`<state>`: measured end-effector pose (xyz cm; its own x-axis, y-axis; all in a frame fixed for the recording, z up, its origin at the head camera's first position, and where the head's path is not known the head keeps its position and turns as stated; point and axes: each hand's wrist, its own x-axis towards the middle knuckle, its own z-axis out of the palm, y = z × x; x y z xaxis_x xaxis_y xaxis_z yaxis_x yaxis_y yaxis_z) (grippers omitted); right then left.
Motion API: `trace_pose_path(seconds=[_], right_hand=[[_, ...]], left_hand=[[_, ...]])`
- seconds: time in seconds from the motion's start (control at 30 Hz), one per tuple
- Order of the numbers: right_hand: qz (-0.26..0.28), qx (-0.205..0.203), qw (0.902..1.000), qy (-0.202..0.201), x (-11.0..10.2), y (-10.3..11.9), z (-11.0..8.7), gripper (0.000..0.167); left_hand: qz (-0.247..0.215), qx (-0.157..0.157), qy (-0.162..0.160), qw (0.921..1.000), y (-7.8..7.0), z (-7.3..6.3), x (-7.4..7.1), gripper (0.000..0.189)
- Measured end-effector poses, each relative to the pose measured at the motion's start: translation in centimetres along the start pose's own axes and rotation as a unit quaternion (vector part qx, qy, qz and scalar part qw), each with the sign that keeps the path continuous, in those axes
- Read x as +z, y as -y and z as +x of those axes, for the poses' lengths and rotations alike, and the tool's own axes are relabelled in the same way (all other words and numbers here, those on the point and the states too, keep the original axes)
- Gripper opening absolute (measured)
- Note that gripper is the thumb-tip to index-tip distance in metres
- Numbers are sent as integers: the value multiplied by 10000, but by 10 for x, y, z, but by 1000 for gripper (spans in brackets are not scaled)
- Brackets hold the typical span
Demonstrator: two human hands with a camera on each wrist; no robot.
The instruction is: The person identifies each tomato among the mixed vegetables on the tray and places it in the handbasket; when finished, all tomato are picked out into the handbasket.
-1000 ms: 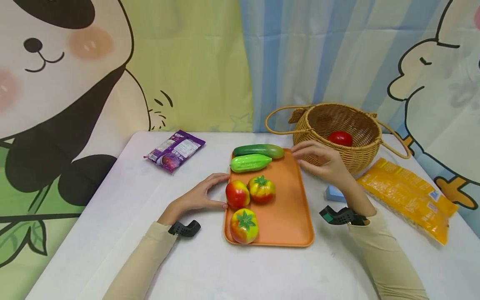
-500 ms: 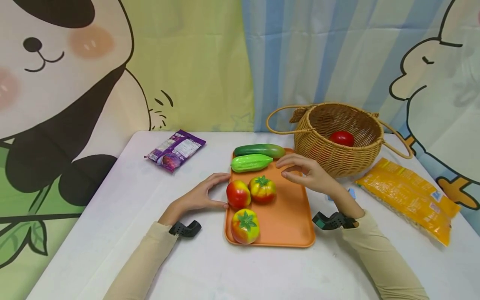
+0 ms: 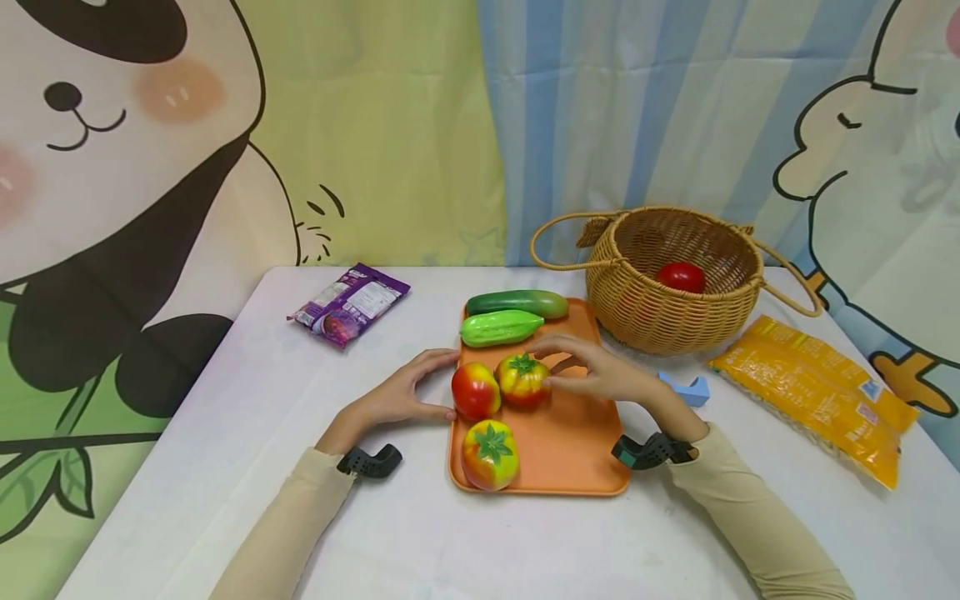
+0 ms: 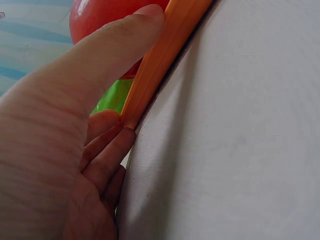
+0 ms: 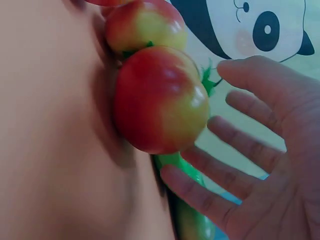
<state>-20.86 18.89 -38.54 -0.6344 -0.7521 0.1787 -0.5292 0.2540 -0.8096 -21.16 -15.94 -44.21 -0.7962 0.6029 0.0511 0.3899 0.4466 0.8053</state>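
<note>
My right hand (image 3: 603,373) reaches over the orange tray (image 3: 566,454), its fingers spread around the right side of a red-yellow toy tomato (image 3: 522,385) with a green leaf top. In the right wrist view, fingertips are right at that tomato (image 5: 160,102), not curled round it. My left hand (image 3: 397,392) touches the tray's left edge with thumb and fingers apart; in the left wrist view the thumb lies along the orange rim (image 4: 155,65). Beside the left hand is a redder toy fruit (image 3: 474,392). A similar toy tomato (image 3: 490,457) sits in the near-left corner.
A dark green toy cucumber (image 3: 517,303) and a light green ribbed toy vegetable (image 3: 501,327) lie at the tray's far end. Behind right stands a wicker basket (image 3: 667,321) holding a red toy fruit (image 3: 681,277). An orange bag (image 3: 817,396), blue piece (image 3: 688,390) and purple packet (image 3: 351,306) lie around.
My right hand has moved left and nearer from beside the basket, over the tray to the middle tomato. My left hand has stayed at the tray's left edge.
</note>
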Motion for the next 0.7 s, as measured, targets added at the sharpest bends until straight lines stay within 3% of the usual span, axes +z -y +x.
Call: trace_pose_path(seconds=[0.13, 0.3, 0.5, 0.7], right_hand=[[16, 325, 9993, 158, 6, 0, 2, 67], [5, 470, 9986, 246, 14, 0, 5, 75], [-53, 317, 9991, 281, 21, -2, 9, 77], [-387, 92, 9986, 346, 22, -6, 9, 65]], left_hand=[[-27, -35, 6, 10000, 0, 0, 0, 88], [-32, -37, 20, 10000, 1, 0, 0, 88], [2, 70, -31, 10000, 0, 0, 0, 88], [36, 195, -70, 9998, 1, 1, 1, 88]])
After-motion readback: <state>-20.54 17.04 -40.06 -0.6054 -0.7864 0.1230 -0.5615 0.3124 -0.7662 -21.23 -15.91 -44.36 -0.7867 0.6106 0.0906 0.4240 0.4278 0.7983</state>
